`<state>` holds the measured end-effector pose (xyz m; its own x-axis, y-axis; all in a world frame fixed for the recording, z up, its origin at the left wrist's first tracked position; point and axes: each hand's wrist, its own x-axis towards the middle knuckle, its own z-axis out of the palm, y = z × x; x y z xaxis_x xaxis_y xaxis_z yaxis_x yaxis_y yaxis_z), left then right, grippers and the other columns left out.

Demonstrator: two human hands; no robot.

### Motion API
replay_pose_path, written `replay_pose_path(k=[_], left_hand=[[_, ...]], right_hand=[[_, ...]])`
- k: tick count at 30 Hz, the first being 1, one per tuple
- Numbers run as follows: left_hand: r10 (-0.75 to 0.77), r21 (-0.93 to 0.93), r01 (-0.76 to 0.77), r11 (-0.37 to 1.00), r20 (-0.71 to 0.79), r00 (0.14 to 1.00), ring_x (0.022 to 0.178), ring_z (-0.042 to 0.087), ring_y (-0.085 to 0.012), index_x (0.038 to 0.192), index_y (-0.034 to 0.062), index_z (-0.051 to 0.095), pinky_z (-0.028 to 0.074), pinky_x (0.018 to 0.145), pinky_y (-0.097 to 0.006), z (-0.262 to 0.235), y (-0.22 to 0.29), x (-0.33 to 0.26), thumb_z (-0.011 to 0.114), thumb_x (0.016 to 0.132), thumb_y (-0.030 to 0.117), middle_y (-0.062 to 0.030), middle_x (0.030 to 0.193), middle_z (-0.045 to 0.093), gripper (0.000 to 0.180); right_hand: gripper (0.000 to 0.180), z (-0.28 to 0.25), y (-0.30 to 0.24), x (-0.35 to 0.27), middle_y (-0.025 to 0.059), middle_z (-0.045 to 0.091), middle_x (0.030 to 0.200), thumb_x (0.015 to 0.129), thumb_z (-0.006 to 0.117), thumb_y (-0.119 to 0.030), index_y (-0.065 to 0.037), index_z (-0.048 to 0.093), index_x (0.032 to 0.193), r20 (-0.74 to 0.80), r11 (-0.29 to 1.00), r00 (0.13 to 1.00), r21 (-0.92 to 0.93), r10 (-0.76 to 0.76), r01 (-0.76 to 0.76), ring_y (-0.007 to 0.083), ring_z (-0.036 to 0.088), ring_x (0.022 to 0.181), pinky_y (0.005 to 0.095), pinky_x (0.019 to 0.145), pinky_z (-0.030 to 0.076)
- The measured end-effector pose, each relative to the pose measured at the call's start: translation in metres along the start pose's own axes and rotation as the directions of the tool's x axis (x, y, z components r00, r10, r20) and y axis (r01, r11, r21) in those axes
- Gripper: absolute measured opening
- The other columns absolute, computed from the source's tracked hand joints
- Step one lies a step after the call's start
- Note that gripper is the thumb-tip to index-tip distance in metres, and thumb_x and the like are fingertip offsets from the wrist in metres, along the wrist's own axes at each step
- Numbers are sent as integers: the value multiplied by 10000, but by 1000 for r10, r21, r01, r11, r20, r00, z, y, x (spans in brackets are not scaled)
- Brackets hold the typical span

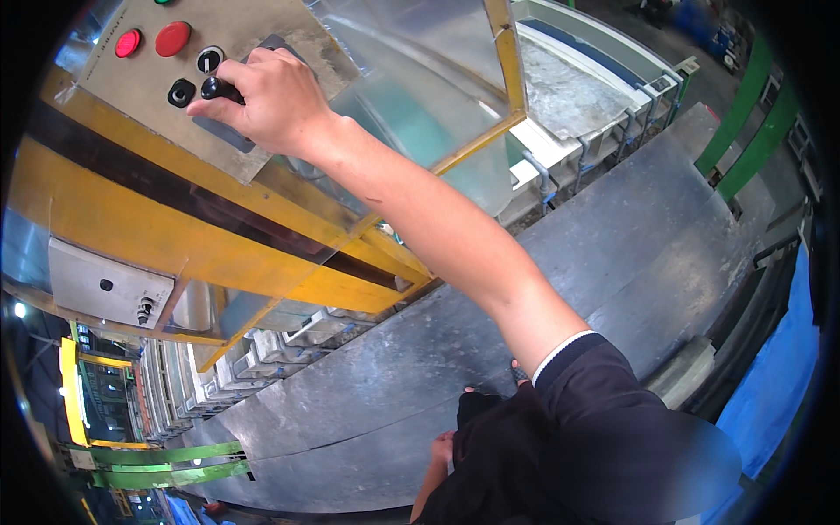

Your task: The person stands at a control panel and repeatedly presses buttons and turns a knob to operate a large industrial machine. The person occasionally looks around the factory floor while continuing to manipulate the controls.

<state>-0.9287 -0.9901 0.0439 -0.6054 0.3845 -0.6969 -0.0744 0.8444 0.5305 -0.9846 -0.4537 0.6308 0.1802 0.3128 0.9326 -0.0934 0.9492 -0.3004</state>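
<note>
My right arm stretches up and left across the view to a beige control panel (131, 79). There my right hand (276, 96) is closed round a black lever knob (212, 88), whose rounded end shows between thumb and forefinger. A dark plate lies under the hand, partly hidden by it. Close by on the panel sit a black-and-white rotary switch (210, 59), a black round switch (180, 93), a large red button (173, 38) and a smaller lit red button (129, 43). Low beside my dark clothing hangs my left hand (443, 448); its fingers are mostly hidden.
A yellow machine frame (175, 214) with clear panels carries a grey switch box (109, 284). Beyond it stand open tanks (569, 96) with clamped edges. Grey metal floor plates (376, 402) form a walkway between green rails (761, 131). A blue sheet (779, 350) hangs at right.
</note>
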Motion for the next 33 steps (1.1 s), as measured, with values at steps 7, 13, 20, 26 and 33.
replay_pose_path(k=[7,13,20,26,33], left_hand=[[44,21,-44,999,-11,999,864,612,-230,968,41,633,455,752,-312,6,-23,21,558,795,352,-127,915,643,364],[39,30,-38,999,-28,999,855,614,-263,956,41,634,459,744,-333,17,-25,26,570,775,397,-146,884,643,404],[54,51,-52,997,-47,997,866,609,-288,987,26,612,461,751,-343,25,-37,34,579,767,416,-165,886,636,450],[16,-15,-17,1000,-40,999,876,601,-304,989,26,609,459,753,-363,31,-40,33,583,761,421,-169,897,632,457],[17,-31,-19,999,-69,997,878,598,-312,977,33,618,459,749,-361,43,-58,36,580,757,427,-170,885,632,453]], right_hand=[[430,0,0,4,110,532,579,715,598,-511,-82,591,688,25,999,999,-45,-26,27,282,537,630,383,634,424],[390,8,-2,0,111,495,605,795,552,-442,-66,541,692,34,998,998,-8,-57,58,300,490,634,391,591,400],[418,15,7,-2,74,496,595,829,500,-450,-62,523,674,85,1000,996,15,-21,20,269,471,649,371,614,374],[456,10,-4,-3,35,492,585,881,432,-434,-62,522,633,117,1000,993,31,-7,3,203,464,642,316,602,386],[316,-9,-37,3,125,470,612,875,474,-243,-26,486,646,127,987,990,141,62,-80,292,466,636,377,593,362]])
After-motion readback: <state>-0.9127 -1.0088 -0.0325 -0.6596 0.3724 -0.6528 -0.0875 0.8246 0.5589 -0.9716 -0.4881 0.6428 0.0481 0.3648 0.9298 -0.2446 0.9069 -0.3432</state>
